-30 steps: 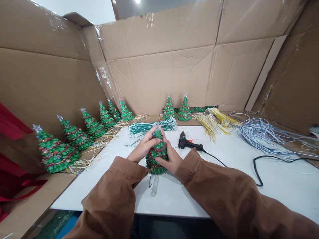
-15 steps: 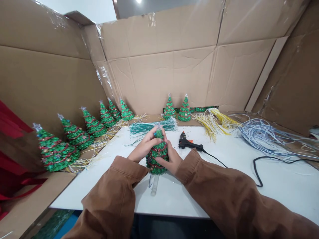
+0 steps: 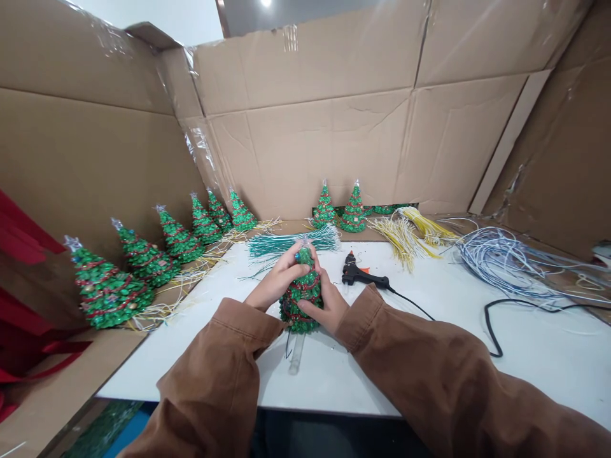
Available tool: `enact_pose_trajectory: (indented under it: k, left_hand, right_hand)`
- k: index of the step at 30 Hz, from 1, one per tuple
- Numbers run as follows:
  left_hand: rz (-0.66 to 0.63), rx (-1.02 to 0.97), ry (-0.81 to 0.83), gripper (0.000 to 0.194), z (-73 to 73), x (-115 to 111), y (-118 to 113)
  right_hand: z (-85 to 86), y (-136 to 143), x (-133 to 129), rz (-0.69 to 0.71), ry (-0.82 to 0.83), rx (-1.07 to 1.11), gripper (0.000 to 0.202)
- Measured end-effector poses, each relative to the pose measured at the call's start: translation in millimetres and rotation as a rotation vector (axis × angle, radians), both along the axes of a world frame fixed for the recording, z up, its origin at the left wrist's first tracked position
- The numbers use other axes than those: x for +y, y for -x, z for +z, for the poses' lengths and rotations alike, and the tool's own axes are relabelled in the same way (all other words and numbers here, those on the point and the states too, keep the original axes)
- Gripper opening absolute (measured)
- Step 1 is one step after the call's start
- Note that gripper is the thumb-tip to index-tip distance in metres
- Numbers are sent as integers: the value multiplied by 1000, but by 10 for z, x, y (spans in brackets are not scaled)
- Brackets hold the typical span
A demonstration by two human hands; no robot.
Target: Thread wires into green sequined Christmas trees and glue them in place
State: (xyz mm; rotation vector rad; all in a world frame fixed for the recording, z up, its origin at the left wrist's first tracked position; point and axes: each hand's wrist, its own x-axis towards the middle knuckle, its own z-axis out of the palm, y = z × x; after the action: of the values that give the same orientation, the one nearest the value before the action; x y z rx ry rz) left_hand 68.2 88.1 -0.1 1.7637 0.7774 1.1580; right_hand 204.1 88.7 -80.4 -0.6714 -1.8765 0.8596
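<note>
Holding a red-garlanded miniature Christmas tree (image 3: 307,294) between them, the left hand (image 3: 279,280) and the right hand (image 3: 333,304) are cupping it over the front half of the white table (image 3: 181,331). The left hand is wrapping its fingers around the tree's upper part and laying its thumb across the front. The right hand is bracing the other side, its thumb resting lower on the front; whether the tree's base is touching the tabletop, I cannot tell. A clear rod (image 3: 294,357) is lying just below the base. Beyond the hands, a bundle of green-and-white wires (image 3: 272,245) is spreading across the table's far edge. To the right, a black hot-glue gun (image 3: 365,278) with an orange tip is lying on its side. Farther right, yellow-and-white wires (image 3: 403,245) are fanning out near a loose tangle of bluish wires (image 3: 494,257). At the left, 6 similar trees (image 3: 112,289) are standing in a row, while 2 back trees (image 3: 353,213) are standing before the cardboard wall (image 3: 319,146).
</note>
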Motion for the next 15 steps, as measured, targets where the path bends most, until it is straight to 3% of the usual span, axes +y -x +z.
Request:
enact_pose_trajectory:
  k: [7,15]
  left_hand:
    - [-95,-46,79,16,-7,12,5]
    - [-29,-22,71,18,-10,10,3]
  right_hand:
    - [51,-25,-36,11,-12,-3,64]
    - [2,2,-5,-3,9,10,62]
